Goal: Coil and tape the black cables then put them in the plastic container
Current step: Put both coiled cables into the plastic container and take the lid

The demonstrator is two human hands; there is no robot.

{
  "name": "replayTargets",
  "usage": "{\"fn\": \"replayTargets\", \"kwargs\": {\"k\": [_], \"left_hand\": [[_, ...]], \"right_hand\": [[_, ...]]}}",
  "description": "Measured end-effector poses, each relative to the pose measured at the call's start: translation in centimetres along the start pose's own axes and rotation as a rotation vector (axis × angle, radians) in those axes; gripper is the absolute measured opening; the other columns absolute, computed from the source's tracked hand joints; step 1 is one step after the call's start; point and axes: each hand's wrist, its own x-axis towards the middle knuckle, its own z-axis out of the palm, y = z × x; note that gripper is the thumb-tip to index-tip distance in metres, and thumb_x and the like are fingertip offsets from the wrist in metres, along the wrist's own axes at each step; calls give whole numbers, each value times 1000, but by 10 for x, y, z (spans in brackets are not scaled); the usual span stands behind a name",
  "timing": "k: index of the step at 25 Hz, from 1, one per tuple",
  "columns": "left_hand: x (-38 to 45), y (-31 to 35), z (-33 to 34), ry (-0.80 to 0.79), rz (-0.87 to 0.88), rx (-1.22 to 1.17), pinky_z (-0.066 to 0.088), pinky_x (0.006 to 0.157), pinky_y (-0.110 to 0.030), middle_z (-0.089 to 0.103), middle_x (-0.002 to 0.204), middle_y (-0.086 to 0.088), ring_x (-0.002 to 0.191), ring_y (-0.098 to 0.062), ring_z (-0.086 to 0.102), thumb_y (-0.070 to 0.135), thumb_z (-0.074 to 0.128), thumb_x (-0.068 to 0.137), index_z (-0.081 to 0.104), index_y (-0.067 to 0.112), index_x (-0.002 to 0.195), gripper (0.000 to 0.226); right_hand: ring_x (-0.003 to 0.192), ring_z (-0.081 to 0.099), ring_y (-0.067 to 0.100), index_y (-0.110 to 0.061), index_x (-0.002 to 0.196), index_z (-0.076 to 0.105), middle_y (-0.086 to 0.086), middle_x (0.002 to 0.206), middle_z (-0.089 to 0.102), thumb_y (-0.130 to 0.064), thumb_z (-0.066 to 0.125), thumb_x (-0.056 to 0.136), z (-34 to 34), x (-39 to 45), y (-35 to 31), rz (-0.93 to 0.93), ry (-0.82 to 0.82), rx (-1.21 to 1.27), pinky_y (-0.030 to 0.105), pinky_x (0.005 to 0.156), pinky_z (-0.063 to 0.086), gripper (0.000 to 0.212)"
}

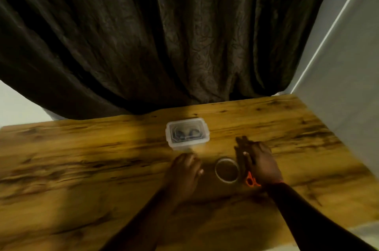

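Black cables inside lidded clear plastic container; looks like wrap-up. Left hand flat, empty; right hand spread over orange-handled scissors beside tape roll.

The contents of the plastic container are seen only as dark, blurred shapes through the lid; coils and tape cannot be distinguished. The orange-handled tool is largely covered by the right hand; its blades are hidden. Motion blur obscures the fingers of that hand. Both forearms are cut off by the lower edge.
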Motion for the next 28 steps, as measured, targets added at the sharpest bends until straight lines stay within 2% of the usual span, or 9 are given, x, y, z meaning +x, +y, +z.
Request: {"fn": "replayTargets", "kwargs": {"k": [3, 5, 7, 10, 15, 18, 22, 25, 28], "left_hand": [[-15, 46, 33, -251, 93, -22, 12, 121, -47, 7, 164, 1, 150, -29, 4, 47, 35, 101, 24, 33, 151, 53], [-19, 63, 49, -355, 138, -29, -5, 118, -50, -17, 163, 8, 147, -26, -23, 50, 34, 101, 9, 36, 154, 61], [-16, 76, 59, -410, 144, -16, -10, 112, -48, -19, 162, 8, 144, -24, -31, 53, 34, 99, 6, 32, 155, 65], [2, 82, 69, -421, 71, 35, -11, 113, -46, -16, 163, 5, 144, -24, -29, 56, 33, 99, 10, 24, 155, 69], [64, 84, 73, -512, -2, 80, 0, 121, -49, -8, 164, -7, 149, -31, -17, 52, 33, 101, 7, 18, 156, 70], [96, 87, 75, -440, -156, -78, 12, 121, -44, -3, 165, -9, 151, -31, 1, 53, 38, 100, 7, 22, 157, 72], [117, 91, 75, -268, -196, -150, 24, 118, -45, 12, 163, -15, 144, -30, 26, 46, 35, 102, 23, 27, 152, 55], [124, 86, 82, -226, -105, 77, 9, 122, -47, -1, 164, -13, 150, -36, 5, 46, 31, 102, 8, 18, 156, 65], [129, 87, 86, -217, -102, 162, 1, 122, -48, -4, 164, -15, 150, -39, -4, 47, 29, 102, 8, 13, 156, 68]], "right_hand": [[112, 53, 26, -24, 146, 41, 4, 135, 51, -43, 57, 88, 11, -51, 24, -47, -137, -268, 39, 95, 45, 63], [104, 56, 25, -26, 141, 46, 1, 127, 54, -45, 60, 86, 21, -77, 27, -31, -115, -269, 39, 85, 50, 60], [101, 58, 27, -25, 134, 51, 2, 123, 57, -45, 59, 85, 27, -85, 29, -16, -117, -289, 39, 80, 51, 53], [105, 57, 28, -25, 136, 50, 4, 132, 55, -39, 65, 82, 22, -65, 35, -11, -116, -284, 38, 81, 51, 58], [135, 38, 27, -27, 149, 34, 2, 154, 35, -32, 42, 99, 17, 7, 42, 74, -216, -245, 35, 107, 36, 51], [127, 49, 29, -17, 140, 49, 10, 144, 49, -26, 43, 102, 17, 40, 43, 115, -278, -171, 5, 89, 35, 40], [106, 62, 14, -21, 130, 59, 8, 133, 59, -28, 48, 101, 18, 74, 47, 164, -171, 64, 24, 87, 50, 32], [75, 65, 12, -18, 122, 66, 13, 113, 69, -25, 57, 98, 20, 85, 52, 170, -115, 180, 23, 60, 53, 26], [87, 64, 18, -17, 131, 60, 13, 118, 67, -19, 55, 99, 16, 89, 51, 187, -164, 250, 35, 78, 55, 33]]}}
